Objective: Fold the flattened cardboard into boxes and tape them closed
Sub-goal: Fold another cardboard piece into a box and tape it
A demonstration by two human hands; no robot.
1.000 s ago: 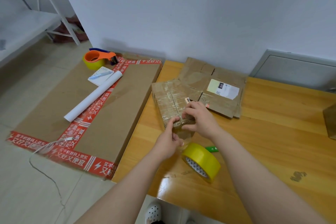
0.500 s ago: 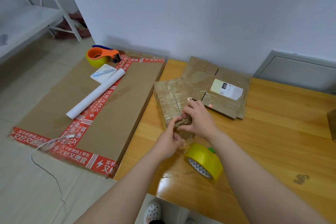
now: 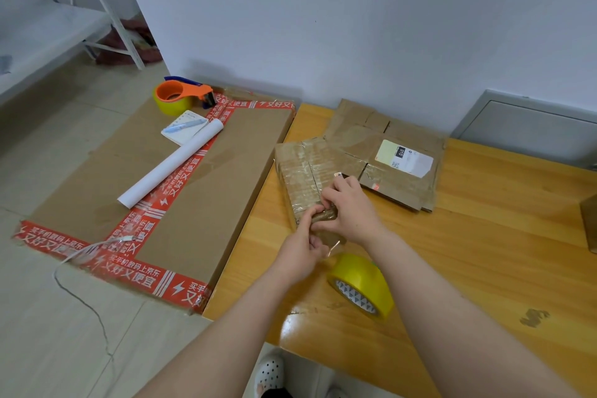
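small brown tape-wrapped cardboard box (image 3: 307, 178) runs lengthwise away from the person; left hand (image 3: 300, 250) and right hand (image 3: 352, 213) meet, both pinching its near end.

We see a white rolled paper tube (image 3: 171, 168) beside a small white notepad (image 3: 181, 136) — a blue pen (image 3: 184, 126) lies on it.

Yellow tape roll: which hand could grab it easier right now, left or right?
Probably the left. The left hand sits just beside the yellow tape roll, while the right hand is farther off, on the small box. Both pinch its near end, so one must let go first.
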